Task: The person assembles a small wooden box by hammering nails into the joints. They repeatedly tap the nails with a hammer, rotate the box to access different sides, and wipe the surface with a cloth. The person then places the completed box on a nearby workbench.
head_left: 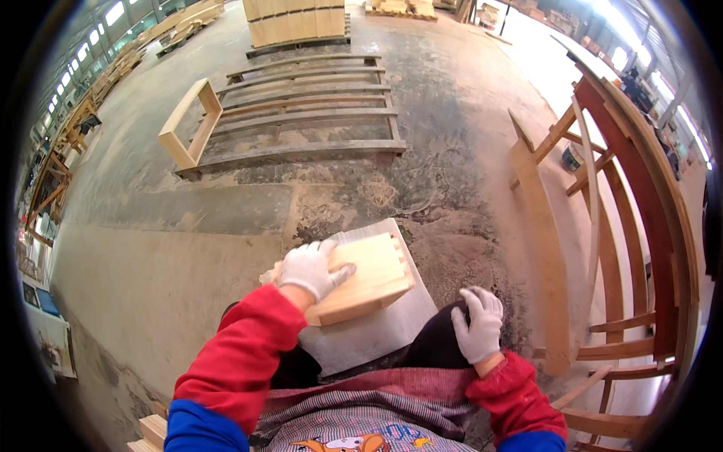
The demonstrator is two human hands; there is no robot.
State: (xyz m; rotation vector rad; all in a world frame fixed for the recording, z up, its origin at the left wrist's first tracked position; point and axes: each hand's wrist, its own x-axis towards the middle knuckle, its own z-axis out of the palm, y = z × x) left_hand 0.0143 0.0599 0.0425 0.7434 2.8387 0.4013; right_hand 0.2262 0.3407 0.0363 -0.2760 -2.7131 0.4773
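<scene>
Under the fingers of the left hand point(310, 269), a pale wooden block point(367, 280) lies flat across a grey-white board point(380, 328) that rests over the seated person's knees. Item: one block, light sanded timber, rectangular, with a row of short finger-joint teeth cut along the end farthest from the fingertips. Faces clean, edges crisp, no finish or stain visible. Left-hand fingers, in a white knit glove, are spread slightly and pressed flat on the near top face, thumb out toward the block's middle; they steady it and do not wrap around it. Right hand point(480, 322), likewise gloved, rests on the right knee, fingers loosely curled together, holding nothing, well apart from the block. Progress, as judged: the block is shaped and its teeth are cut; it seems to be at the handling or checking stage, with no tool near either hand and no mating piece in view. Beyond the fingertips: a dusty concrete floor point(226, 248), a weathered wooden pallet point(301, 113) with an open wooden frame point(188, 124) leaning on it. Off the right hand's outer side: curved wooden rails and slats point(625, 226), partly assembled.
</scene>
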